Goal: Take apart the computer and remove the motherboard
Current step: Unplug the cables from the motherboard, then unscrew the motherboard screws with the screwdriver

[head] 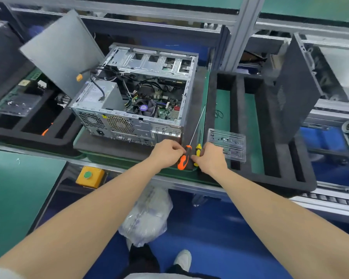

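Note:
An open silver computer case (117, 119) lies on its side on a dark foam pad, its side panel off. Inside I see the green motherboard (165, 111), a CPU fan (143, 107), a grey power supply (101, 95) and tangled cables. Just in front of the case's right corner, my left hand (166, 153) grips the orange-and-black screwdriver (184, 158), whose long shaft points up along the case. My right hand (210, 158) pinches the yellow screwdriver (197, 152) beside it.
A clear plastic tray (228, 143) with small screws sits right of my hands. The grey side panel (63, 51) leans at the back left. Black foam trays flank the case; another dark case (296, 85) stands at right. A yellow button box (90, 176) sits on the bench edge.

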